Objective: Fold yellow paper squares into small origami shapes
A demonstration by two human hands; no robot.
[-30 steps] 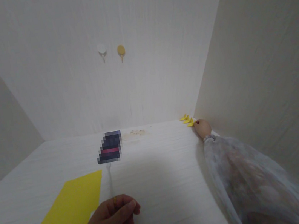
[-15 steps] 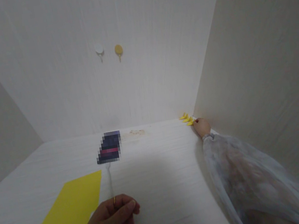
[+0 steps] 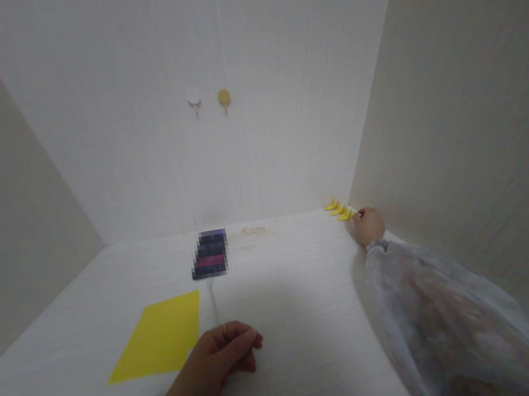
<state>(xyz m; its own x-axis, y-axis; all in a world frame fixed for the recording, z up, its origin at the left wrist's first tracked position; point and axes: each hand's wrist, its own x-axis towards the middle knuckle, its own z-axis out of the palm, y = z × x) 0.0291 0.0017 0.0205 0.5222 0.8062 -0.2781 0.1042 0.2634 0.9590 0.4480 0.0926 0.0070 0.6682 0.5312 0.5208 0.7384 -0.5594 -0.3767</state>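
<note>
My left hand hovers over the white surface with its thumb against the curled fingers, and nothing shows in them. A ring is on one finger. Beside it lies a flat yellow sheet of paper. At the far right corner, my right hand is closed, its fingertips right beside the nearest of several small folded yellow paper pieces. Whether the fingertips touch that piece or hold anything is too small to tell. The pieces stand in a short slanting row by the back wall.
A phone with a blurred-out screen lies toward the back, with a white cable running from it toward my left hand. On the back wall hang a white hook and a yellow hook. Walls close in on both sides.
The view has shifted, so most things appear a little further right. My right hand sits slightly further from the nearest folded piece. More of my left wrist and sleeve shows.
</note>
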